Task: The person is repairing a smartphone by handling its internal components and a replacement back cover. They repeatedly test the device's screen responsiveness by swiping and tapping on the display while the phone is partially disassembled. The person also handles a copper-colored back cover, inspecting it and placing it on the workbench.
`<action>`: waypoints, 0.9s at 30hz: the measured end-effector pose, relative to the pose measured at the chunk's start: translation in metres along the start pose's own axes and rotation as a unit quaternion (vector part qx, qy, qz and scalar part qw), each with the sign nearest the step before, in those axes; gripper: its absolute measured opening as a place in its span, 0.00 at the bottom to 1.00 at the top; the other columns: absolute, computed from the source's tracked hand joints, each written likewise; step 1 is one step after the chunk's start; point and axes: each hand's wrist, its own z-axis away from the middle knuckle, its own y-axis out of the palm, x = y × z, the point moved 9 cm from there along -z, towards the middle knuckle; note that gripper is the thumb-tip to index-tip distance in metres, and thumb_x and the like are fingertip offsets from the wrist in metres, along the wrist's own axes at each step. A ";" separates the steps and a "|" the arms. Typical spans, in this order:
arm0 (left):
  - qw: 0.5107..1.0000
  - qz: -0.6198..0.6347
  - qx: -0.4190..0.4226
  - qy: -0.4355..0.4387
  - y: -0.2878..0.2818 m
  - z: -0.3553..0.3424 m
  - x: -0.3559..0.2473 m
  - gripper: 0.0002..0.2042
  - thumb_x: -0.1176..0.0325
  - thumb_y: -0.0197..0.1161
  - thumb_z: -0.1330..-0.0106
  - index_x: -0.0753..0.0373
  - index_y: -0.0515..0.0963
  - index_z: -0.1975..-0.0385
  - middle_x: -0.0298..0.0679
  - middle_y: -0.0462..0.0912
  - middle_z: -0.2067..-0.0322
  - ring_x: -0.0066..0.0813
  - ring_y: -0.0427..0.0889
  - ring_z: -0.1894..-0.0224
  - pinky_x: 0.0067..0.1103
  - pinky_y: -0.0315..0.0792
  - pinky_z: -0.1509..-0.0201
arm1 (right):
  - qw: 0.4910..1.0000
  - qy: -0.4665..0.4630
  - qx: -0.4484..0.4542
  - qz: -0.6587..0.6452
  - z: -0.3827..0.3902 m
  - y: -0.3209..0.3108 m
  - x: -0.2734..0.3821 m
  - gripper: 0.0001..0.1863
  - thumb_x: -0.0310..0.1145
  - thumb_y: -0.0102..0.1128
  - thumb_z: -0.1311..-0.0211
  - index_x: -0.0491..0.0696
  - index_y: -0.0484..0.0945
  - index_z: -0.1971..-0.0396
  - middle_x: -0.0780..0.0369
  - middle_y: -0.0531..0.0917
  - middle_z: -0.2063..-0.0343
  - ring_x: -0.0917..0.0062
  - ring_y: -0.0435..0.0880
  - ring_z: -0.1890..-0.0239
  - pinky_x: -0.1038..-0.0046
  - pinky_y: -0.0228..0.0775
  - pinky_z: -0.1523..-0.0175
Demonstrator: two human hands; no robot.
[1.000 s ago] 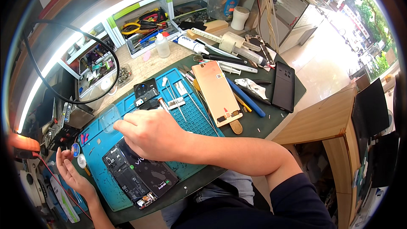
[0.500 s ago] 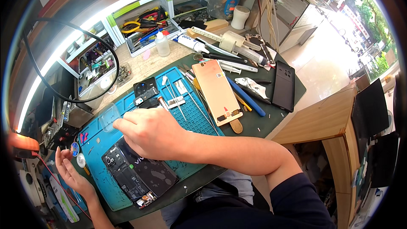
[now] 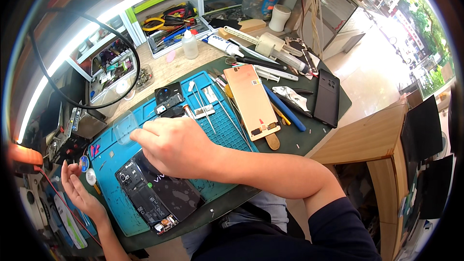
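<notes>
My right hand (image 3: 175,146) is closed above the far edge of an opened black smartphone (image 3: 162,194). Its fingertips are turned away, so whatever it may pinch is hidden. The phone lies aslant on a blue repair mat (image 3: 110,208), with its inner parts and a copper-coloured board end exposed. Just beyond the right knuckles is a transparent plastic box (image 3: 125,127). At the mat's left side my left hand (image 3: 82,194) is raised, palm up with fingers apart, holding nothing. Close to its fingers are a small round blue tin (image 3: 84,163) and a white round piece (image 3: 91,177).
On the mat's far part lie a black camera cover (image 3: 168,94) and tweezers (image 3: 203,106). An orange-backed screen panel (image 3: 246,94), a blue pry tool (image 3: 285,108) and a black phone case (image 3: 327,99) lie to the right. Behind stands a dropper bottle (image 3: 190,46); a black cable loop (image 3: 137,67) hangs at upper left.
The whole view has shifted slightly, so bench things sit a little farther right. My right hand stays closed over the phone and my left hand stays open, both nearly in place.
</notes>
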 end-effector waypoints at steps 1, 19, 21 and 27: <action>1.000 0.001 0.000 -0.001 0.000 0.000 0.000 0.21 0.67 0.44 0.12 0.68 0.68 0.26 0.41 0.80 0.43 0.30 0.78 0.40 0.30 0.69 0.30 | 1.000 0.000 0.000 0.000 0.000 0.000 0.000 0.10 0.27 0.67 0.41 0.45 0.83 0.58 0.61 0.83 0.72 0.65 0.88 0.67 0.64 0.80 0.65; 1.000 0.009 0.001 -0.002 -0.001 -0.001 0.004 0.21 0.66 0.45 0.12 0.68 0.68 0.26 0.41 0.80 0.43 0.30 0.78 0.41 0.30 0.69 0.30 | 1.000 -0.004 -0.002 -0.002 0.000 -0.001 0.001 0.10 0.27 0.67 0.41 0.45 0.83 0.59 0.61 0.83 0.71 0.65 0.88 0.66 0.64 0.80 0.64; 1.000 0.007 0.000 -0.002 0.000 0.000 0.004 0.21 0.66 0.44 0.12 0.68 0.69 0.26 0.41 0.80 0.43 0.30 0.79 0.41 0.30 0.69 0.30 | 1.000 -0.003 0.000 -0.003 0.000 0.001 0.000 0.10 0.27 0.67 0.41 0.45 0.83 0.59 0.61 0.83 0.71 0.65 0.88 0.66 0.64 0.80 0.65; 1.000 0.003 -0.001 -0.001 0.000 0.000 0.002 0.21 0.66 0.44 0.12 0.68 0.69 0.26 0.41 0.80 0.43 0.30 0.79 0.41 0.30 0.69 0.30 | 1.000 -0.002 0.002 -0.001 0.001 0.001 0.000 0.10 0.27 0.67 0.41 0.46 0.83 0.59 0.62 0.83 0.71 0.65 0.88 0.66 0.64 0.80 0.65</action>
